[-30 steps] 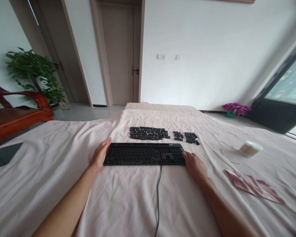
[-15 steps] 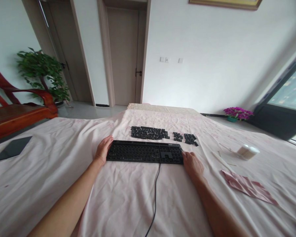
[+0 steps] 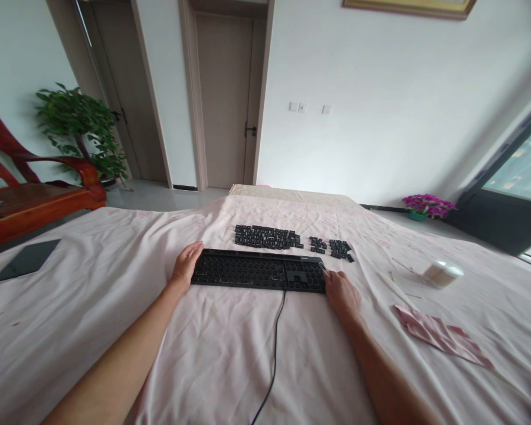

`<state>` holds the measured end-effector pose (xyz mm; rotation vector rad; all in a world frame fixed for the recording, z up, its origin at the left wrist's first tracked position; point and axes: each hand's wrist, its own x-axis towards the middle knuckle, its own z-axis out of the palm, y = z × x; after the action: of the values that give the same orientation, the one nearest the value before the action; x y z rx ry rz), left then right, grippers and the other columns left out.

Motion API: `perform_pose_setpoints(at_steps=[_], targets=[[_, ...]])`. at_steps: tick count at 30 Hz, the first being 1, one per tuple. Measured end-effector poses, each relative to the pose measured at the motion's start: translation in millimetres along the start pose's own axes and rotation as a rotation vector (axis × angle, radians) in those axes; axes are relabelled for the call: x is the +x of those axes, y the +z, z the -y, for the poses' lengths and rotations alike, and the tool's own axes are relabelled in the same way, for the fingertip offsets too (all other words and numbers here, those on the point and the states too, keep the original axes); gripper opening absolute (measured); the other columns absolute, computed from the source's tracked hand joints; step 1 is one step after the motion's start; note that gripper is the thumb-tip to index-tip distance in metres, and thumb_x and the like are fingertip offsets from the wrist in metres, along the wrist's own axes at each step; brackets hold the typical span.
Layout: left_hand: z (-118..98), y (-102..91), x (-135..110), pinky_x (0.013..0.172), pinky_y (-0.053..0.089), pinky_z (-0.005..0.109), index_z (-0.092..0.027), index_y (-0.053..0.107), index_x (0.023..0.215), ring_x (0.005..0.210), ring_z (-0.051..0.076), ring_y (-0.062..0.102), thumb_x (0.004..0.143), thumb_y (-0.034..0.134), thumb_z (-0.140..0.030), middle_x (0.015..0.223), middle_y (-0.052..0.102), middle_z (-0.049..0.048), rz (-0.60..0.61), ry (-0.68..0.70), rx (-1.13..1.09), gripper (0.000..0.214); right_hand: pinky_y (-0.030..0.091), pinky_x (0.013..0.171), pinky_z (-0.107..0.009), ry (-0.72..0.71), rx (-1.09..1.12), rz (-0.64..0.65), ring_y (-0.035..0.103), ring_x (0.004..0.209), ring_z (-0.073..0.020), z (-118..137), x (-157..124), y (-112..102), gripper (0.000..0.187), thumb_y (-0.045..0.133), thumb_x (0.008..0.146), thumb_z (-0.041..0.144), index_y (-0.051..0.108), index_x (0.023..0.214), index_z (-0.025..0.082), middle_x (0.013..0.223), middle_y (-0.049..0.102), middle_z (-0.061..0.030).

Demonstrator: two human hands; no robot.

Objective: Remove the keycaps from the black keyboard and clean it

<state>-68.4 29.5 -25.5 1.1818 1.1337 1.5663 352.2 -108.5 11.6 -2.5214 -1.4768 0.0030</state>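
A black keyboard (image 3: 239, 269) with its keycaps off lies on the pink cloth, its cable (image 3: 275, 348) running toward me. My left hand (image 3: 186, 265) grips its left end, fingers at the far corner. At the right end, my right hand (image 3: 343, 290) is closed on a thin, bent metal wire piece (image 3: 322, 267), whose tip rests over the number-pad corner; its exact kind is too small to tell. Beyond the keyboard lie loose black keycaps, a large block (image 3: 268, 237) and two smaller groups, one in the middle (image 3: 317, 244) and one on the right (image 3: 340, 248).
To the right stand a clear tub of cotton swabs (image 3: 443, 274) and a folded pink cloth (image 3: 442, 336), with a few loose swabs (image 3: 413, 295) nearby. A dark flat tablet-like panel (image 3: 25, 260) lies at left. A wooden chair (image 3: 39, 177) stands beyond the left edge.
The view has shifted slightly. Both hands keep their places at the keyboard's ends; the wire piece has moved a little over the upper right corner.
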Motion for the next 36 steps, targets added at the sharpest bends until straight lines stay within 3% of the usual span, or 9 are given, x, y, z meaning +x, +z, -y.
perform_pose_setpoints(at_steps=[20, 36], targets=[[-2.2, 0.0, -0.2, 0.1, 0.042, 0.036, -0.017, 0.067, 0.105, 0.108, 0.024, 0.06, 0.068, 0.07, -0.046, 0.106, 0.07, 0.008, -0.02, -0.012, -0.011, 0.047, 0.043, 0.076, -0.035, -0.033, 0.019, -0.016, 0.062, 0.09, -0.0232, -1.0, -0.4, 1.1, 0.058, 0.014, 0.095, 0.055, 0.063, 0.103, 0.025, 0.107, 0.058, -0.0084], [-7.1, 3.0, -0.1, 0.104, 0.037, 0.035, -0.021, 0.065, 0.111, 0.114, 0.024, 0.057, 0.072, 0.067, -0.046, 0.12, 0.064, 0.0071, -0.006, -0.021, 0.088, 0.047, 0.043, 0.075, -0.034, -0.049, 0.005, 0.007, 0.062, 0.089, -0.0223, -1.8, -1.4, -0.6, 0.058, 0.013, 0.096, 0.053, 0.063, 0.106, 0.025, 0.11, 0.056, -0.0098]])
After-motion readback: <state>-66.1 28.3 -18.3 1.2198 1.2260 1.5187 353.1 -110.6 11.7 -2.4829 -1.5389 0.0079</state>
